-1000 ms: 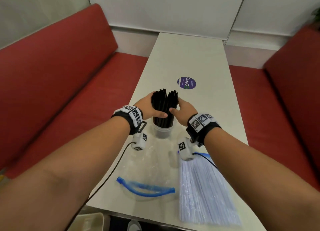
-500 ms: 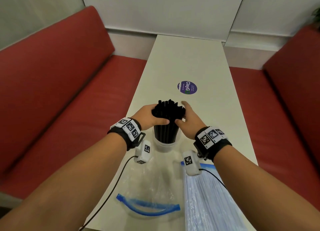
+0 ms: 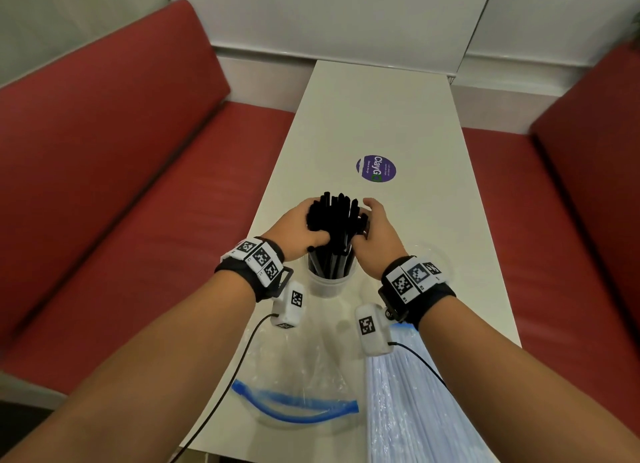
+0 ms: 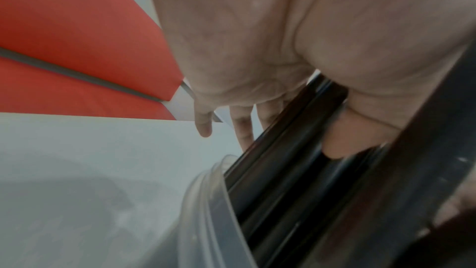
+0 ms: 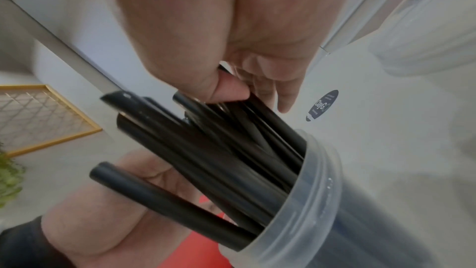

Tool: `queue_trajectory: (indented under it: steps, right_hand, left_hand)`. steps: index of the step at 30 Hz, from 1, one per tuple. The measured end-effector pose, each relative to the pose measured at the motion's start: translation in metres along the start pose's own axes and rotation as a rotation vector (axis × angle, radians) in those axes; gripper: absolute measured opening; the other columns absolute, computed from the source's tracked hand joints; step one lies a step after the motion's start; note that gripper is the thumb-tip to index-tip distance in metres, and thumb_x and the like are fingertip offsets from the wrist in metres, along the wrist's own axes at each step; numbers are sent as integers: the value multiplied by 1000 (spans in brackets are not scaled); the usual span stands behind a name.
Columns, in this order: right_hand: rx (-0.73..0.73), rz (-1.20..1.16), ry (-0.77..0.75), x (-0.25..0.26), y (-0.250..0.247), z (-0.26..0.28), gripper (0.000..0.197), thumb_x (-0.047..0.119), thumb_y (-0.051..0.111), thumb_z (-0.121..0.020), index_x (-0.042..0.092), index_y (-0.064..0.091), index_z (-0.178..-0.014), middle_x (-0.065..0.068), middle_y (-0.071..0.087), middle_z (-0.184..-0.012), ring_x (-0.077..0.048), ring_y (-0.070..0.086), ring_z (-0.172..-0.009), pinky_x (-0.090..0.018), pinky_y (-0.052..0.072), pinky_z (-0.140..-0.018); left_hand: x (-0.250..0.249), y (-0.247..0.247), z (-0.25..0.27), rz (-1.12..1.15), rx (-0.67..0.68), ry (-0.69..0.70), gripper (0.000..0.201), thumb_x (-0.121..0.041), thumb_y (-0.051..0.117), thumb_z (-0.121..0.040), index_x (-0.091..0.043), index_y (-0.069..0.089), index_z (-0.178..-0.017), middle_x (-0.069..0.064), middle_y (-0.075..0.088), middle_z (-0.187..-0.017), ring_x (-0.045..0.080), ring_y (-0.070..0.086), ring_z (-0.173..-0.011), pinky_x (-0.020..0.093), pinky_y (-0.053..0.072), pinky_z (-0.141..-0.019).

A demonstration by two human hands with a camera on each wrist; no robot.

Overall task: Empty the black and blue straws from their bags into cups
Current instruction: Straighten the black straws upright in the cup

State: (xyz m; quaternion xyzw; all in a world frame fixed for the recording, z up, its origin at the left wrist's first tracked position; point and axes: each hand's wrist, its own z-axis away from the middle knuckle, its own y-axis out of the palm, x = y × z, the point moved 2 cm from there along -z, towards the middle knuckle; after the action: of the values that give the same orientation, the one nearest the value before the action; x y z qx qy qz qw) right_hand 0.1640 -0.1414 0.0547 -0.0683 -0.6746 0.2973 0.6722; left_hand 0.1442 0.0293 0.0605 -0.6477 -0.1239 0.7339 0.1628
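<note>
Both hands cup the black straws standing in the cup

The left hand (image 3: 294, 230) and right hand (image 3: 375, 235) curl round the black straws (image 3: 334, 227) between them, long axis upright, lower ends in the clear cup (image 3: 327, 282) directly below; bagged blue straws (image 3: 412, 403) lie nearest the right wrist on the counter (image 3: 381, 116).

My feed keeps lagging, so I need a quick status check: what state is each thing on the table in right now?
black straws: standing in a cup, tops gathered by both hands
clear cup: upright on the table, filled with black straws
left hand: holds the straw bundle
right hand: holds the straw bundle
empty bag: flat on the table, blue zip open
blue straws: in their bag, lying flat
second cup: upright, empty
</note>
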Motion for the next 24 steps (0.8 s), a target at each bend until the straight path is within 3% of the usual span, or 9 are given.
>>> queue_trajectory:
  steps: [4,7,9,12,14,17,20,22,24]
  right_hand:
    - [82,-18,48,-14,-2,7,79,6,55,-85,20,15,-152,-5,50,-143,-26,55,-125,-37,46,-102]
    - [170,-98,55,-19,-6,18,101,14,67,-79,25,1,-154,3,40,-153,-16,44,-137,-33,38,-106]
    - [203,-130,50,-19,-9,24,120,23,76,-72,30,-11,-153,8,34,-156,-12,42,-139,-35,35,-111]
    - [241,-91,22,-15,-8,27,136,22,86,-66,29,-20,-151,8,31,-158,-10,38,-141,-31,32,-111]
    - [232,-55,11,-11,-5,24,139,22,89,-65,27,-20,-152,5,32,-158,-12,37,-142,-27,29,-110]
    - [201,-35,8,-1,2,15,125,30,83,-74,22,-13,-154,-3,35,-157,-19,40,-141,-28,31,-110]
    - [159,16,-36,12,7,6,89,27,69,-89,13,9,-154,-8,49,-145,-26,52,-130,-29,40,-100]
    - [109,43,-67,21,9,1,68,22,61,-93,12,23,-148,-10,55,-135,-26,57,-121,-29,43,-94]
    - [68,40,-63,26,8,-2,63,23,60,-94,10,26,-146,-9,55,-132,-20,56,-112,-28,43,-91]
  left_hand:
    - [10,-17,5,76,-56,-45,68,12,53,-82,-14,44,-144,3,59,-133,16,56,-125,31,47,-104]
    - [23,-31,17,89,8,-79,81,20,47,-80,-18,38,-150,-1,51,-147,10,47,-137,26,48,-97]
    - [29,-38,27,7,111,-76,90,18,51,-78,-25,28,-154,-9,43,-152,7,39,-142,24,46,-97]
    - [30,-35,42,-142,273,-64,103,6,65,-76,-34,13,-155,-18,33,-152,2,28,-145,18,38,-101]
    - [24,-24,45,-216,280,-52,112,-8,77,-72,-40,9,-154,-20,36,-150,0,36,-139,19,39,-102]
    - [20,-7,31,-168,183,-46,113,-23,89,-62,-42,19,-149,-13,59,-132,9,62,-117,28,50,-100]
    - [13,2,13,-127,61,-69,94,-30,90,-56,-34,42,-136,-10,67,-116,12,67,-106,39,56,-96]
    - [5,3,5,-122,4,-48,71,-26,89,-60,-24,54,-122,-7,69,-106,14,68,-100,38,57,-92]
    - [-2,1,0,-79,-21,-18,54,-18,87,-66,-21,58,-112,-7,68,-98,16,67,-94,32,55,-85]
